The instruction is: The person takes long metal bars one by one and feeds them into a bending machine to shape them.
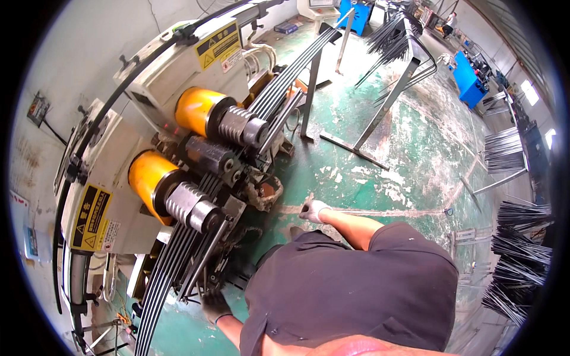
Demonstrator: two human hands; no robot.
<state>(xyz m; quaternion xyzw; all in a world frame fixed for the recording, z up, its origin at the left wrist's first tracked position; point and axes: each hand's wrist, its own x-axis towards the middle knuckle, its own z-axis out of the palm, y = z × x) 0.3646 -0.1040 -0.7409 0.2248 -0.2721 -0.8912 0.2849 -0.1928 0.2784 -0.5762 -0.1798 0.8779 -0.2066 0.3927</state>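
Note:
My left hand, in a dark glove, is low beside the machine, close to the lower end of a metal bar. Its fingers blend into the dark parts there, so their grip is unclear. A row of long black rods runs past it to the lower left. My right hand, in a pale glove with dark fingertips, is held out over the green floor. Its thumb stands apart from loosely bent fingers, and nothing shows in it. To its left is the machine with two yellow cylinders and grooved steel rollers.
More black rods lie across the machine's far end, by a steel stand. Beyond, another stand carries a bundle of dark rods. Stacks of rods line the right side. Blue machines and a person are farther back.

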